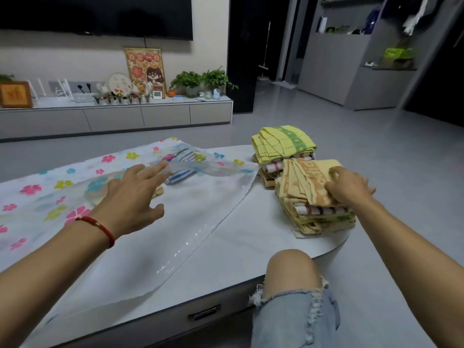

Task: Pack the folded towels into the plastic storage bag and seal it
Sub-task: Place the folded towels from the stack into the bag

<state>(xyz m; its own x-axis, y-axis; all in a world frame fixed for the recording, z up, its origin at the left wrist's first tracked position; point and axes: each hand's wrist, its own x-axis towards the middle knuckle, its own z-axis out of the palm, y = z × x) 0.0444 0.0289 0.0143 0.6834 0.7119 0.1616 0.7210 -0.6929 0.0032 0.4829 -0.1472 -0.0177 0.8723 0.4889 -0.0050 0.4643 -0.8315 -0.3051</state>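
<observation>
A large clear plastic storage bag printed with pink, blue and yellow flowers (62, 197) lies flat across the left and middle of a white table (251, 247), its open mouth facing right. Inside it, toward the far side, a blue and white striped folded towel (179, 169) shows through the plastic. The left hand (130, 199), with a red cord bracelet (99, 228) on its wrist, lifts the bag's upper layer at the mouth, fingers spread and extended with the film draped over them and the thumb held apart below. To the right of the bag, on the table's right end, stand two stacks of folded towels. The nearer stack (316, 212) is topped by a tan and orange patterned folded towel (308, 179), and the right hand (349, 187) rests on that towel with curled fingers gripping its near right edge. The farther stack (273, 167) is topped by a yellow and green checked folded towel (283, 141). A bare knee in torn pale denim shorts (293, 312) sits against the table's front edge. Beyond the table is a grey floor and a low white cabinet (125, 116) carrying pictures and potted plants.
</observation>
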